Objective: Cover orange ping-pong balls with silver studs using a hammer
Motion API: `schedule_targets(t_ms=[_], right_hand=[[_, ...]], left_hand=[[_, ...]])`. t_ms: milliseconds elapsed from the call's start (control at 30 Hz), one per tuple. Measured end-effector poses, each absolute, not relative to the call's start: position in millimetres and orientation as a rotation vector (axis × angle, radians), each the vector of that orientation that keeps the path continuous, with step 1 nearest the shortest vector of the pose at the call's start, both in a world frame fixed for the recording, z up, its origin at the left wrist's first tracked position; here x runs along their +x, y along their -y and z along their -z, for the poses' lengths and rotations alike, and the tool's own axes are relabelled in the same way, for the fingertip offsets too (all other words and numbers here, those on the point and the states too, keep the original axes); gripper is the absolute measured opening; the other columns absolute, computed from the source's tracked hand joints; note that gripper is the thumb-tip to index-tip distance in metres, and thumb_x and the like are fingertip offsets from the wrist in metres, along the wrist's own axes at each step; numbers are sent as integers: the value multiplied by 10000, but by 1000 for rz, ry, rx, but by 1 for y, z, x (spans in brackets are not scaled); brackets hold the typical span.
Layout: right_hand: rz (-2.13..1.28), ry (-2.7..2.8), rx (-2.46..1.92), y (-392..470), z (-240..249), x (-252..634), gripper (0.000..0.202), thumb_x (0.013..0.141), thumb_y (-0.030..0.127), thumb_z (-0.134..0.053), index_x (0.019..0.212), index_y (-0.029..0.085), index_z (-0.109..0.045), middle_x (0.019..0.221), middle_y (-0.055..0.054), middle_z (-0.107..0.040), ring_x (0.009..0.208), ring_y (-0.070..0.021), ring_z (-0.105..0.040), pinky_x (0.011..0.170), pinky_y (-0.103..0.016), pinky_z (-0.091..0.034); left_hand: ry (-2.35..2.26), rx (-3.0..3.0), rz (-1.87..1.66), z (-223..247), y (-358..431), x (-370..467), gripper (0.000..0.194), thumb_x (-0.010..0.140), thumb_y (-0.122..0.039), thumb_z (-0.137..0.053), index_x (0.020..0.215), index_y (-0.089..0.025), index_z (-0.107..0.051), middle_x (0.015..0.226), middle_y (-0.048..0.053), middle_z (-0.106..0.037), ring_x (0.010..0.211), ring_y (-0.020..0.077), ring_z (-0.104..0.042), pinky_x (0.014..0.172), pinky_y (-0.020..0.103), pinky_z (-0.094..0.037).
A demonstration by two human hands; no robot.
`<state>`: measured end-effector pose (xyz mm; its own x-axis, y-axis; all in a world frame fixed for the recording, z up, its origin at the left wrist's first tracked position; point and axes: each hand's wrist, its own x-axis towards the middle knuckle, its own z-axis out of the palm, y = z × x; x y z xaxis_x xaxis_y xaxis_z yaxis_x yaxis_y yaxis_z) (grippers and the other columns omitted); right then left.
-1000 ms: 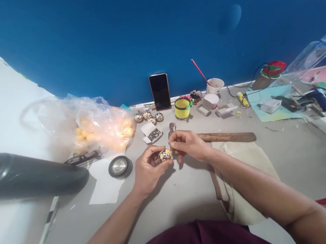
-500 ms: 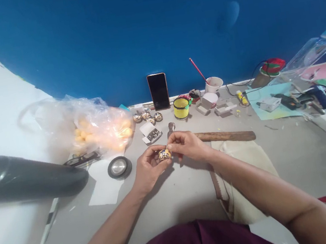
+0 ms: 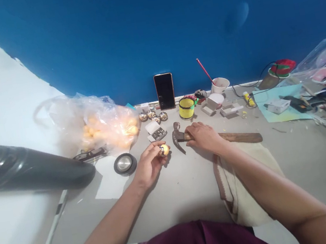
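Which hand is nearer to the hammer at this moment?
Right. The right hand is on the hammer, over its handle just behind the head; the left hand, holding a ball, is left of the head, apart from it.

Claw hammer [image 3: 237, 137] is showing dull metal on its head [image 3: 178, 136], rough-looking matt wood on its hdl. [image 3: 242, 137] Ball [image 3: 165, 150] is showing smooth yellow surf. w/ shiny metallic bits. Clr. plastic bag [image 3: 105, 121] is looking glossy, crinkled; cloth [image 3: 259, 164] is looking matt.

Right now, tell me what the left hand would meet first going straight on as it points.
Likely the hammer head, beyond the yellow ball that the left hand holds, though depth is hard to judge.
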<state>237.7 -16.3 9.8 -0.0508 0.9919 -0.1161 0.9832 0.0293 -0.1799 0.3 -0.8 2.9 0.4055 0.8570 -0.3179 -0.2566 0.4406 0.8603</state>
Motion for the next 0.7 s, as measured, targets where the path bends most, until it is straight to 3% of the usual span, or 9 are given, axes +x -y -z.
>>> schedule_targets(t_ms=[167, 267, 433, 700], right_hand=[[-232, 2227, -2134, 18, -15, 231, 177, 983, 280, -568, 1090, 170, -656, 1140, -141, -690, 1065, -277, -633, 777, -330, -411], [-221, 2115, -2099, 23, -23, 227, 233, 1031, 321, -474, 1106, 188, -650, 1079, -114, -725, 971, -248, -672, 730, -315, -395], [-88, 1907, -2098, 34, -34, 220, 375, 934, 527, -594, 1110, 208, -686, 928, -85, -777, 797, -261, -700, 636, -308, -354], [107, 1993, -1779, 44, -22, 210, 372, 934, 517, -581, 971, 181, -736, 797, -79, -763, 666, -213, -662, 596, -297, -312]], left_hand=[[-1073, 1264, -828, 0, 2, -1, 515, 650, -270, -862, 1116, -184, -659, 880, 7, -676, 758, 141, -608, 679, 256, -486], [-1173, 1413, -864, 3, 3, -1, 481, 679, -293, -828, 1109, -180, -645, 895, 9, -680, 749, 139, -599, 706, 269, -488], [-1258, 1486, -807, 7, 0, -2, 386, 684, -314, -802, 1017, -165, -677, 770, -1, -669, 675, 143, -575, 649, 270, -453], [-1142, 1432, -835, 9, -6, -3, 343, 623, -316, -841, 900, -157, -717, 707, -17, -643, 616, 118, -531, 597, 241, -426]])
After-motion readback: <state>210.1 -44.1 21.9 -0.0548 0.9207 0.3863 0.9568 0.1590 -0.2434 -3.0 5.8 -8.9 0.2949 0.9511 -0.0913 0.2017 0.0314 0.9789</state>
